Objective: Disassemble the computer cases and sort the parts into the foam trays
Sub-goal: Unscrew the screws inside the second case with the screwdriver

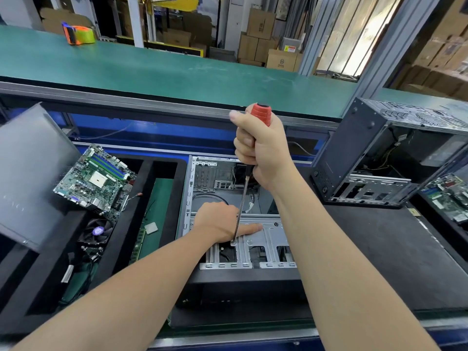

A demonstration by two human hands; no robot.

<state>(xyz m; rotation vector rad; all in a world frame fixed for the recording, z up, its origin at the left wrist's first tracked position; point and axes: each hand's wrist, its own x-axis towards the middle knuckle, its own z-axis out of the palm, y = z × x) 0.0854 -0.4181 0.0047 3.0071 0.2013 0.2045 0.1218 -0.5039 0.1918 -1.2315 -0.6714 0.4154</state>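
Note:
An open computer case (202, 173) lies flat in front of me, its metal drive bracket (273, 234) across the near end. My right hand (260, 150) grips the red handle of a screwdriver (243, 198) held upright, its tip on a screw at the bracket's left corner. My left hand (220, 221) rests on the bracket, with one finger stretched flat to the right behind the shaft. A black foam tray (141, 188) to the left holds a motherboard (93, 181), a fan (97, 231) and memory sticks.
A second opened case (354, 153) stands tilted at the right, with another motherboard (448, 196) beside it. A grey side panel (27, 173) leans at far left. A tape dispenser (78, 34) sits on the green conveyor (177, 69) behind.

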